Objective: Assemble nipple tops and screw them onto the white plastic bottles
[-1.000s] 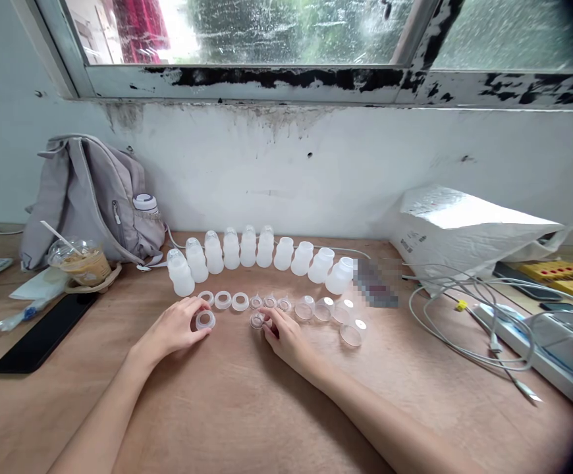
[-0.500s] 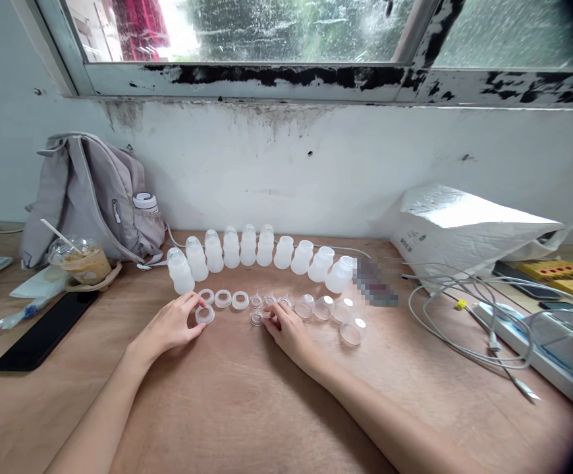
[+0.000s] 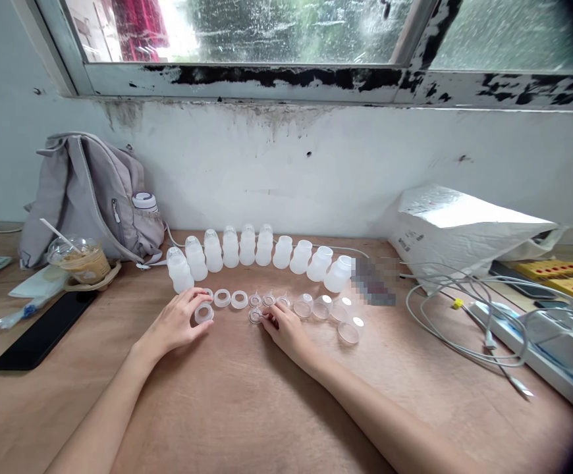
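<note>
My left hand (image 3: 175, 321) rests on the table with thumb and fingers spread around a translucent bottle collar ring (image 3: 204, 313). The ring lies flat between them, and the thumb is close to its lower edge. My right hand (image 3: 286, 331) pinches the edge of a clear bottle nipple (image 3: 255, 316) sitting on the table, its fingertips partly hidden. Behind the hands lie more collar rings (image 3: 240, 300), more nipples (image 3: 268, 299) and several clear dome caps (image 3: 348, 330). A curved row of frosted baby bottles (image 3: 230, 247) stands farther back; those toward the left have domed tops, those toward the right look uncapped.
On the left are a black phone (image 3: 44, 331), an iced drink cup (image 3: 83, 260) in a holder and a grey backpack (image 3: 86, 197). To the right lie white cables (image 3: 457, 336), a power strip (image 3: 538, 355) and a silvery-white bag (image 3: 464, 230). A wall stands behind the table.
My left hand's fingers have spread wider around the ring, with the thumb reaching farther right. My right hand stays at the nipple. The view has shifted slightly.
</note>
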The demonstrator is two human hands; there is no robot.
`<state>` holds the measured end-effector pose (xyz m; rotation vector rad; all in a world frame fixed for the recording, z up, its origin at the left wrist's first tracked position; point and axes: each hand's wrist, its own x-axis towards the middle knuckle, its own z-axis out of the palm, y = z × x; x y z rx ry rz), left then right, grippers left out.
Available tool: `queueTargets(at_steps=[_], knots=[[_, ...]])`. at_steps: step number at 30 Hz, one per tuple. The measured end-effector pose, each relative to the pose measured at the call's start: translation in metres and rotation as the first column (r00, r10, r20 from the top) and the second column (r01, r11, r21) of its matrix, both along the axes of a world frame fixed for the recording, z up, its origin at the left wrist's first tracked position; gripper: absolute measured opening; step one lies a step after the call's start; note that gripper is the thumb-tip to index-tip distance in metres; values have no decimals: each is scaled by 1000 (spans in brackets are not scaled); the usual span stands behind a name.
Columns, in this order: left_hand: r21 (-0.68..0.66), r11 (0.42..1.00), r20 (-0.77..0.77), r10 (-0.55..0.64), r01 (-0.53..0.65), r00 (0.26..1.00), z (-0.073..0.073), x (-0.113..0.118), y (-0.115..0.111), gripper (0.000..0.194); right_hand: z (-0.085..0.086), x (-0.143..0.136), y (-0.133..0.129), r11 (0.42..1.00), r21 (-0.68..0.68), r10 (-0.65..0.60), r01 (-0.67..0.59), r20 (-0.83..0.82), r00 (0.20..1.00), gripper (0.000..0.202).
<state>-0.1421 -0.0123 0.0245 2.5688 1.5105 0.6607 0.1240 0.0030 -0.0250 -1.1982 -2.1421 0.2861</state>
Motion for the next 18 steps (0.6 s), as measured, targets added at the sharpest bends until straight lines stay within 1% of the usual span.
queueTargets(at_steps=[5, 7, 10, 13, 15, 16, 18], knots=[[-11, 1000, -9, -17, 17, 1000, -5, 1, 1, 41, 3, 0, -2, 1000, 4, 15, -15, -63, 998, 8], [-27, 999, -10, -19, 19, 1000, -5, 2, 1, 40, 8, 1, -3, 1000, 24, 20, -17, -101, 995, 11], [-30, 999, -2, -17, 17, 1000, -5, 3, 1, 38, 23, 4, 3, 996, 89, 15, -2, -148, 989, 15], [-26, 999, 6, -19, 20, 1000, -4, 3, 0, 36, 44, 6, 21, 985, 163, -23, 52, -172, 985, 19], [-27, 999, 7, -23, 23, 1000, -3, 3, -1, 35, 59, 6, 40, 970, 214, -86, 118, -153, 984, 20], [-26, 999, 8, -23, 23, 1000, -3, 3, -1, 35, 66, 5, 51, 960, 234, -125, 151, -125, 984, 22], [-18, 1000, 11, -20, 20, 1000, -2, 4, -1, 34, 79, 4, 72, 941, 276, -195, 193, -20, 980, 29]])
